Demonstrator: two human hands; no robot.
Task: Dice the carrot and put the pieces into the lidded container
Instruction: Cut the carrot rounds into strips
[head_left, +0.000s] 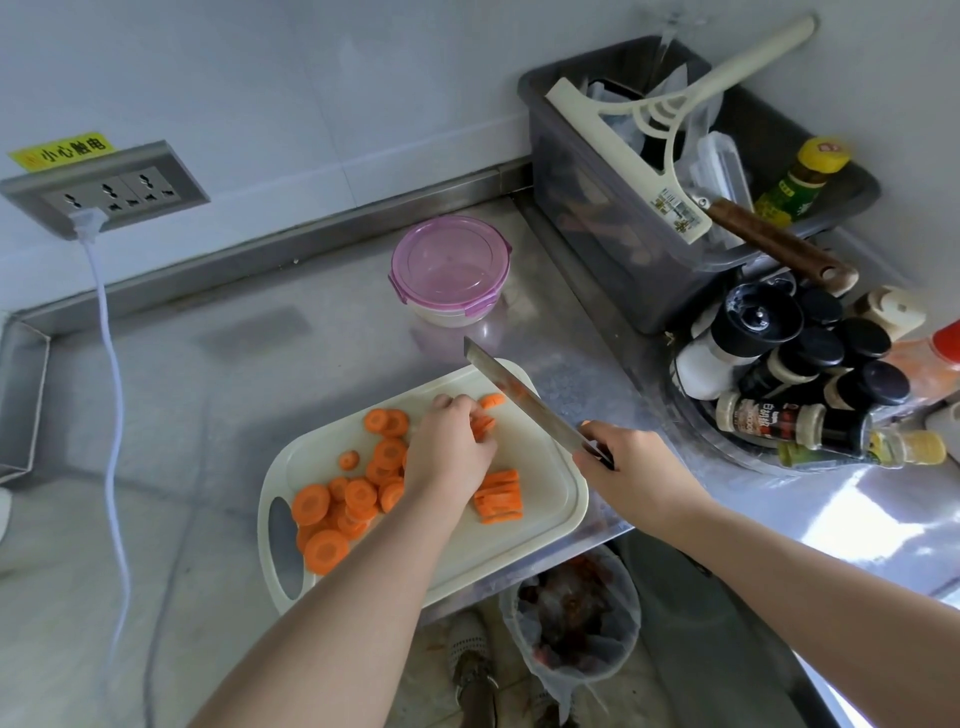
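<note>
Counter (208, 395): steel, with the cutting board near and the container far.
Cutting board (540, 499): white, at the counter's near edge, handle hole on the left.
Container (449, 270): pink lid closed, beyond the board, well apart from both hands.
Knife (519, 395): held above the board's far right corner, long axis running near-right to far-left.
Right hand (631, 462): wrapped round the knife handle.
Left hand (449, 447): fingers curled on the stack of slices.
Rounds (343, 504): heaped on the board's left, whole discs.
Strips (500, 494): 1 bundle beside the left wrist, not yet diced.
Stack of slices (483, 423): just left of the blade, likely the next cut.
</note>
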